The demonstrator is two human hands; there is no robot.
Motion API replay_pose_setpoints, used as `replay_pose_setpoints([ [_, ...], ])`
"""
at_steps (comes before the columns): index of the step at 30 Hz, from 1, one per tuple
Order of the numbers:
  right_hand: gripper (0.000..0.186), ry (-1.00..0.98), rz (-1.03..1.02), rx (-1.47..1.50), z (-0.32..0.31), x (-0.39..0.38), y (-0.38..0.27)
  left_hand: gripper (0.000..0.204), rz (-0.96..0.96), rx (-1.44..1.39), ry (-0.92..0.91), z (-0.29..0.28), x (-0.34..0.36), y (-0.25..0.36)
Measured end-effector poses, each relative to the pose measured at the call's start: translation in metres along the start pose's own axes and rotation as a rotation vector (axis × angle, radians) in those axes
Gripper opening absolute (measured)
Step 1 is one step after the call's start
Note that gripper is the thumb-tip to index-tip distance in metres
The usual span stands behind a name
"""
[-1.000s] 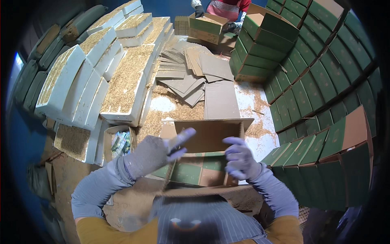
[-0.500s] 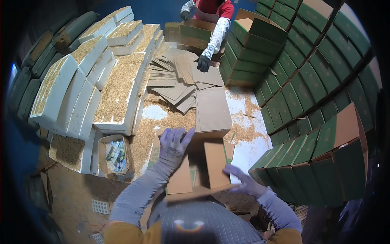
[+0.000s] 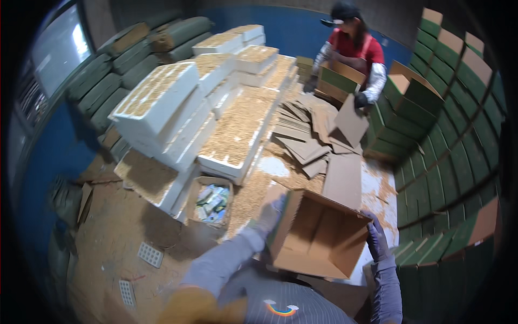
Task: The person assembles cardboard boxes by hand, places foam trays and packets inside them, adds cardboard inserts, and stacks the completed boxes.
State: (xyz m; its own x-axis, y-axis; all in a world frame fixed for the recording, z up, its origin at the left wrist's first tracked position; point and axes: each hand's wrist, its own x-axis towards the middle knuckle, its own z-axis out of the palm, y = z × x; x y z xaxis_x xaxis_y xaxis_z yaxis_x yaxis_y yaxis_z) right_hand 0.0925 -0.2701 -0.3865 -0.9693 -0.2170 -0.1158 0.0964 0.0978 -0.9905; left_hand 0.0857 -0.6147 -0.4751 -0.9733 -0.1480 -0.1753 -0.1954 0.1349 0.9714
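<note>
An open cardboard box (image 3: pixel 318 227) is tilted in front of me, its brown inside facing up toward me. My left hand (image 3: pixel 268 214), in a pale purple glove and blurred, grips its left side by a flap. On the right side my right hand (image 3: pixel 377 237), gloved the same way, holds the wall near the upper right corner, its thumb side hidden. Just beyond the box lies a flat cardboard sheet (image 3: pixel 343 181), with a loose pile of cardboard pieces (image 3: pixel 302 148) behind it.
White foam boxes (image 3: pixel 224 167) topped with sawdust-like bedding are stacked to the left, beside a small carton (image 3: pixel 229 202) of packets. Green cartons (image 3: pixel 448 146) form a wall at right. Across the pile a co-worker (image 3: pixel 372 51) in dark gloves handles a cardboard sheet (image 3: pixel 349 120) beside an open box.
My view has swung left. Both hands have tipped the box so its opening shows, with its flaps spread outward. The co-worker has raised a sheet from the pile.
</note>
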Motion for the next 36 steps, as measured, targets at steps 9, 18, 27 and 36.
replay_pose_setpoints([
  [9, 0.022, 0.336, 0.068, -0.107, -0.030, 0.010, 0.120, 0.076, 0.787, -0.030, 1.100, -0.191, -0.002, 0.112],
  [18, 0.022, 0.398, -0.052, -0.194, -0.026, 0.034, 0.140, 0.065, 0.372, 0.380, 0.959, -0.418, 0.084, 0.186],
  [27, 0.022, 0.359, -0.006, -0.082, -0.019, 0.025, 0.130, 0.054, 0.324, -0.511, 0.553, -0.338, 0.028, 0.224],
  [36, 0.031, 0.012, -0.051, -0.409, -0.029, 0.084, 0.120, 0.053, 0.172, -0.647, -0.230, -0.060, -0.007, 0.164],
])
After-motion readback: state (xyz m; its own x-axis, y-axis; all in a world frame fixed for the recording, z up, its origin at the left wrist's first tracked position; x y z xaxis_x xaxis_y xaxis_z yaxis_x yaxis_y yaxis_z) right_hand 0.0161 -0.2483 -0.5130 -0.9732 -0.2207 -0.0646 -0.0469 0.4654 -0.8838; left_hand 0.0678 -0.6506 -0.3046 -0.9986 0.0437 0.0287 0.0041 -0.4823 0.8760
